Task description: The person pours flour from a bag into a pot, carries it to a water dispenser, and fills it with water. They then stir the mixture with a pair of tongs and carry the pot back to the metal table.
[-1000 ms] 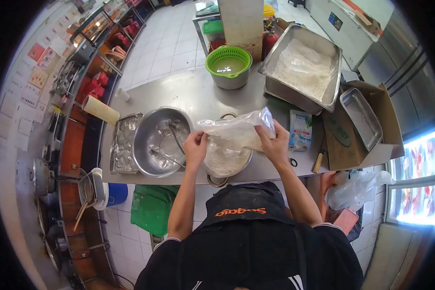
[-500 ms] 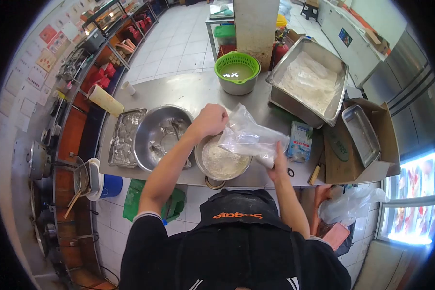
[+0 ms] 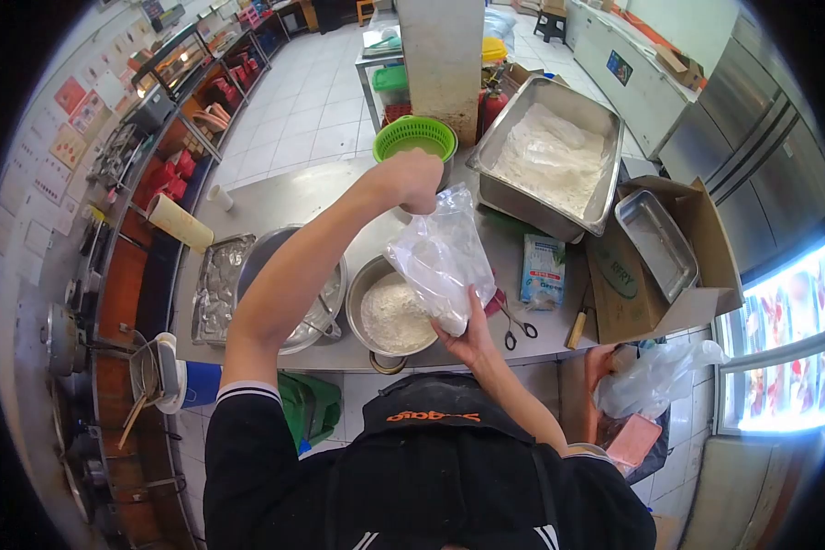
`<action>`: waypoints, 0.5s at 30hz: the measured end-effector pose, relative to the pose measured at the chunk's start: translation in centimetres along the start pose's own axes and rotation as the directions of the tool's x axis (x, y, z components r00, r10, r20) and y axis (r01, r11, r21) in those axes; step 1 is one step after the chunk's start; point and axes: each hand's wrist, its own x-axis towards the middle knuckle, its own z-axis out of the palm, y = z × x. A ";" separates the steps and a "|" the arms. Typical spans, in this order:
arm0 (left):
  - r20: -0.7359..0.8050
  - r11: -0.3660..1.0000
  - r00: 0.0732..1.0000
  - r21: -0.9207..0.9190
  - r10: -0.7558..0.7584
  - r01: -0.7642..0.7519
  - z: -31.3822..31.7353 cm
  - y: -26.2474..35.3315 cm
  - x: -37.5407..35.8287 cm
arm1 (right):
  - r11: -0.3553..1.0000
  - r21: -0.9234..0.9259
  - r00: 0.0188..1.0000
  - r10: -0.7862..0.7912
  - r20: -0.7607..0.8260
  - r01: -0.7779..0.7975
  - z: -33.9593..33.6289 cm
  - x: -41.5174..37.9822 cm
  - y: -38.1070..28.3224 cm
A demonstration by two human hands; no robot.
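Clutched clear plastic bag (image 3: 446,252) by upper edge in left hand (image 3: 414,181), gripped lower end in right hand (image 3: 470,335), held beside pot (image 3: 354,307) of white powder (image 3: 390,314).

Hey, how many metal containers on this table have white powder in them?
2: the pot partly under the clear bag, and the deep tray at the table's right rear. The left arm partly hides the bowl, so I can't rule that one out.

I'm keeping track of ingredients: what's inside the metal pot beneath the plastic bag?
White powder shows inside the metal pot. The plastic bag covers part of its right side, so what lies there can't be seen.
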 end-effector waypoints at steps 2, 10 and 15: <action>0.006 1.000 1.000 0.006 -0.001 0.001 -0.5 0.1 -0.4 | 1.000 -0.010 1.000 0.024 0.003 -0.024 0.2 -0.1 0.0; -0.140 0.998 0.989 -0.052 0.039 -0.047 -4.6 2.7 -3.0 | 0.995 0.050 0.973 -0.098 0.208 0.089 1.4 2.7 -0.6; -0.156 0.993 0.982 0.074 0.107 -0.096 -5.9 2.6 -2.0 | 0.989 0.119 0.956 -0.112 0.272 0.083 4.3 5.1 -0.3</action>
